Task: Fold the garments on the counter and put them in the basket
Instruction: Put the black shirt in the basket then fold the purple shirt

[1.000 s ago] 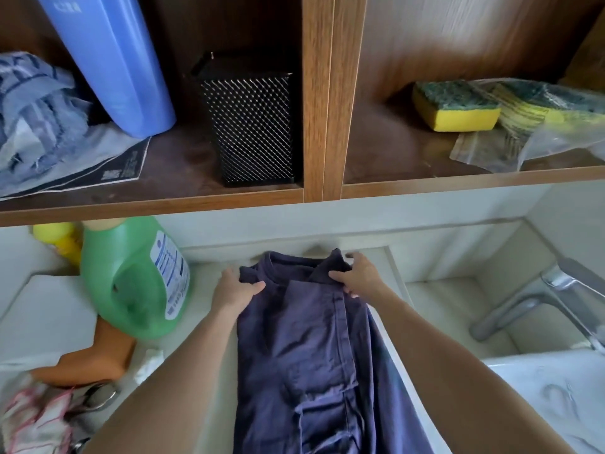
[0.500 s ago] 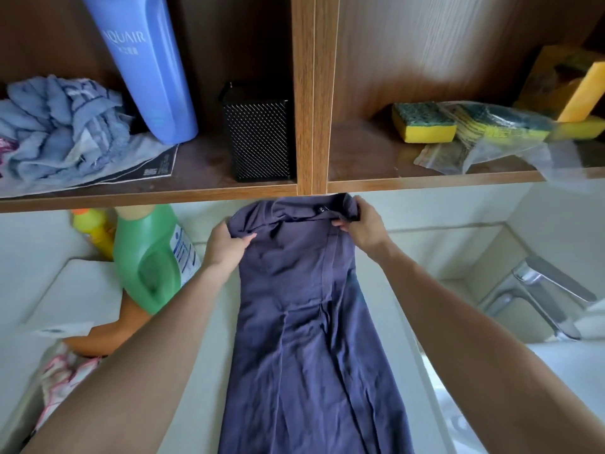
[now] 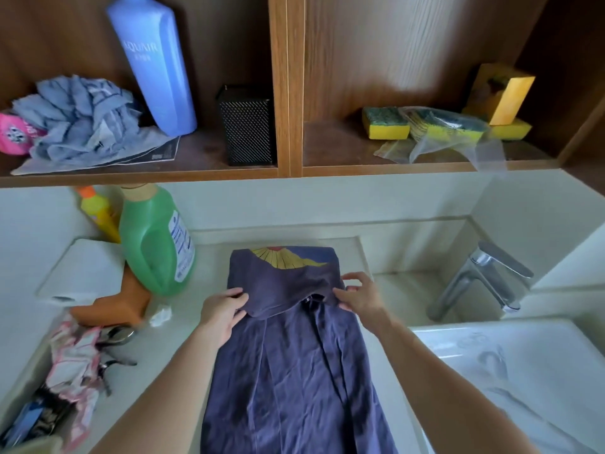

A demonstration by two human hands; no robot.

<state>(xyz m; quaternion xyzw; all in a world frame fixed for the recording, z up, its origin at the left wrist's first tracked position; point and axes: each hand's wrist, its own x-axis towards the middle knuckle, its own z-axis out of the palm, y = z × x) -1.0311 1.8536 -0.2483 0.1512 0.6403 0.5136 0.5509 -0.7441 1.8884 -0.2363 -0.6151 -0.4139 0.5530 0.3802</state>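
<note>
A dark purple T-shirt (image 3: pixel 294 371) lies lengthwise on the pale counter (image 3: pixel 183 342), narrowed by side folds. Its top part is folded back toward me, showing a yellow and red print (image 3: pixel 284 258) at the far end. My left hand (image 3: pixel 222 311) pinches the left corner of that folded edge. My right hand (image 3: pixel 358 294) pinches the right corner, with its other fingers raised. No basket is in view.
A green detergent bottle (image 3: pixel 154 244), a yellow bottle (image 3: pixel 98 211), an orange object (image 3: pixel 114 306) and a white board (image 3: pixel 82 270) crowd the counter's left. A pink patterned cloth (image 3: pixel 75 365) lies front left. The tap (image 3: pixel 481 280) and sink (image 3: pixel 523 371) are right. Shelves hang above.
Both hands lifted the shirt's collar end off the counter, then brought it down and toward me, folding the top part over. The printed side now shows at the far end.
</note>
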